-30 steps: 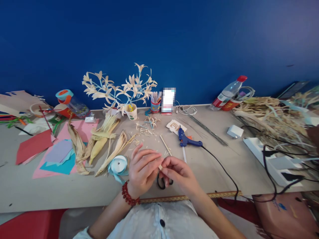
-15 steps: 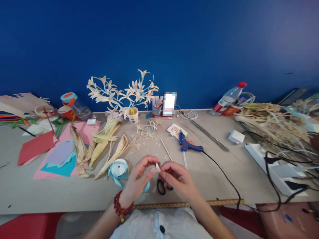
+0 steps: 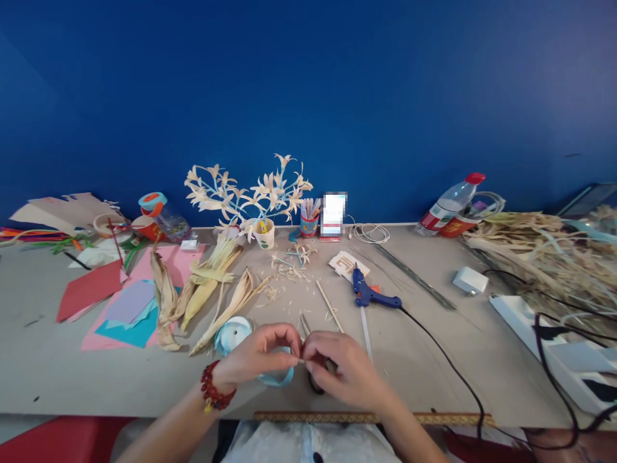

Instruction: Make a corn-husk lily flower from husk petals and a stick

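Note:
Close to the table's front edge, my left hand (image 3: 267, 352) and my right hand (image 3: 342, 368) meet fingertip to fingertip. Both pinch a small pale strip of corn husk (image 3: 301, 361), mostly hidden by the fingers. Under my right hand lie scissors (image 3: 315, 384), their black handles partly covered. Light blue ribbon (image 3: 277, 379) loops beneath my left hand, beside its roll (image 3: 236, 333). A thin pale stick (image 3: 330, 305) rests just beyond my hands, among small husk scraps (image 3: 292, 270).
Dried corn husks (image 3: 205, 292) and coloured paper (image 3: 128, 321) lie left. At the back stand husk flowers in a paper cup (image 3: 264, 235) and a lit phone (image 3: 332, 215). Right are a blue glue gun (image 3: 371, 292) with its cord, metal wires (image 3: 417, 276) and a power strip (image 3: 530, 347).
My hands have lowered towards the front edge, and the husk strip between them is now more covered. The view has shifted, so the table's things appear lower and further right.

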Action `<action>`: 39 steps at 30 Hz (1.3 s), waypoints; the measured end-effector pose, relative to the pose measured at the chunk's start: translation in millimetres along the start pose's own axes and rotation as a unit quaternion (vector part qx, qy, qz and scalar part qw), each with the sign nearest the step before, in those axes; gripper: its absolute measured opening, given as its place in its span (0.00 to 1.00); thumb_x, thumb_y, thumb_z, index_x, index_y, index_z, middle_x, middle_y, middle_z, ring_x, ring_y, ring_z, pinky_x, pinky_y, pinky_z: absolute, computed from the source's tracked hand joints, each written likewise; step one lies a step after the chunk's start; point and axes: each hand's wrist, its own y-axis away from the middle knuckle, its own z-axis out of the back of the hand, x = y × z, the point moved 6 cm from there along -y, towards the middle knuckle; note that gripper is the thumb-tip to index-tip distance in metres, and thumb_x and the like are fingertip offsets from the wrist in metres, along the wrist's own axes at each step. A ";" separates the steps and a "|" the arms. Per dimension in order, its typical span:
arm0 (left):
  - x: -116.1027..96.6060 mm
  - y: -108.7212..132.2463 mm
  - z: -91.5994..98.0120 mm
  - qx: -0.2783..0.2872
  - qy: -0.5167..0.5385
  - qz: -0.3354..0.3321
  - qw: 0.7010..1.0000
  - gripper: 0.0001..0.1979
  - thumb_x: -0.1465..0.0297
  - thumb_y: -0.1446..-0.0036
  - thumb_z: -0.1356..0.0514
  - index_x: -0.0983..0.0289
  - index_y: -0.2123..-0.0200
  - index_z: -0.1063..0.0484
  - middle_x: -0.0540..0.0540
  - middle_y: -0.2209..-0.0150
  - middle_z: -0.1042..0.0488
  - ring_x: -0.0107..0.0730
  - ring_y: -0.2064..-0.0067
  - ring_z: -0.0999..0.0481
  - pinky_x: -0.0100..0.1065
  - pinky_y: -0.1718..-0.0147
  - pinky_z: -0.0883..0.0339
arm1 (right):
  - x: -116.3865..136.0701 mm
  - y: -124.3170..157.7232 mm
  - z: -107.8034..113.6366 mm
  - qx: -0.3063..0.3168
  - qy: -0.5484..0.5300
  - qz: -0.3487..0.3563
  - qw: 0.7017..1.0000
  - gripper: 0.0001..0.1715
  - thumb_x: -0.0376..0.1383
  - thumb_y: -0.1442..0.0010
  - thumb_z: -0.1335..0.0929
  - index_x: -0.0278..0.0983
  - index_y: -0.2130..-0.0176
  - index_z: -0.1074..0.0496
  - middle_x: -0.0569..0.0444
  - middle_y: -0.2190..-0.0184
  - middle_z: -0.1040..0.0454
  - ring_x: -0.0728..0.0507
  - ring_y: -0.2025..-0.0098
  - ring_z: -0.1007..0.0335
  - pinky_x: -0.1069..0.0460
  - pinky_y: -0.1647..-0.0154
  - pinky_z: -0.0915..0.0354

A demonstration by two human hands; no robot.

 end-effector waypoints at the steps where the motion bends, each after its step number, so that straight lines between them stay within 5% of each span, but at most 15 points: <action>1: -4.8 0.1 0.3 0.017 -0.046 -0.008 0.999 0.05 0.69 0.45 0.36 0.64 0.67 0.28 0.53 0.65 0.28 0.32 0.61 0.29 0.32 0.59 0.38 | 1.3 -0.7 0.0 0.007 0.007 0.002 1.000 0.08 0.26 0.45 0.34 0.39 0.68 0.32 0.59 0.72 0.30 0.50 0.70 0.35 0.56 0.66 0.42; 4: -18.3 -1.1 0.0 0.040 -0.186 -0.030 0.981 0.03 0.70 0.44 0.38 0.64 0.67 0.27 0.52 0.65 0.26 0.32 0.61 0.27 0.32 0.58 0.36 | 3.1 -2.1 0.2 0.022 0.020 0.004 1.000 0.07 0.26 0.44 0.34 0.39 0.67 0.31 0.59 0.71 0.29 0.49 0.70 0.34 0.56 0.66 0.41; 8: -34.7 -10.3 12.3 -0.001 -0.301 -0.076 0.951 0.03 0.70 0.42 0.39 0.62 0.67 0.26 0.52 0.64 0.25 0.32 0.61 0.26 0.32 0.58 0.34 | -7.1 -1.5 7.2 -0.015 0.023 -0.032 0.999 0.10 0.30 0.40 0.35 0.40 0.58 0.30 0.56 0.65 0.26 0.49 0.69 0.31 0.55 0.66 0.38; 11: -41.2 -26.0 46.3 -0.100 -0.376 -0.118 0.913 0.06 0.68 0.40 0.42 0.62 0.66 0.26 0.53 0.63 0.25 0.34 0.59 0.26 0.33 0.57 0.33 | -23.7 4.2 18.6 -0.084 0.020 -0.095 0.992 0.14 0.35 0.37 0.36 0.40 0.50 0.33 0.53 0.64 0.25 0.47 0.69 0.29 0.55 0.69 0.37; 14: -36.3 -47.4 90.2 -0.213 -0.490 -0.106 0.839 0.07 0.68 0.40 0.43 0.60 0.65 0.24 0.53 0.61 0.26 0.34 0.58 0.26 0.34 0.56 0.33 | -36.9 12.7 25.6 -0.125 0.021 -0.138 0.982 0.13 0.39 0.35 0.37 0.39 0.52 0.32 0.53 0.67 0.26 0.46 0.69 0.30 0.55 0.72 0.37; 18: -24.1 -79.1 118.8 -0.238 -0.527 -0.106 0.809 0.08 0.70 0.41 0.42 0.61 0.65 0.22 0.55 0.60 0.26 0.38 0.56 0.27 0.38 0.54 0.34 | -44.5 20.8 21.5 -0.116 0.012 -0.140 0.983 0.11 0.39 0.34 0.38 0.39 0.55 0.31 0.52 0.65 0.26 0.46 0.68 0.29 0.55 0.71 0.36; 27: -8.0 -124.3 109.5 -0.168 -0.576 -0.120 0.791 0.09 0.69 0.39 0.42 0.59 0.63 0.20 0.54 0.61 0.25 0.38 0.54 0.30 0.38 0.54 0.35 | -49.6 30.7 22.2 -0.126 0.022 -0.125 0.984 0.09 0.37 0.34 0.38 0.39 0.57 0.31 0.51 0.60 0.26 0.46 0.67 0.28 0.53 0.67 0.34; 39: 1.2 -130.0 107.7 -0.110 -0.618 -0.119 0.769 0.10 0.69 0.38 0.43 0.58 0.61 0.20 0.55 0.61 0.26 0.39 0.55 0.32 0.40 0.54 0.37 | -54.8 27.6 19.4 -0.104 0.025 -0.121 0.987 0.08 0.37 0.33 0.39 0.39 0.57 0.31 0.52 0.60 0.26 0.47 0.66 0.27 0.54 0.67 0.34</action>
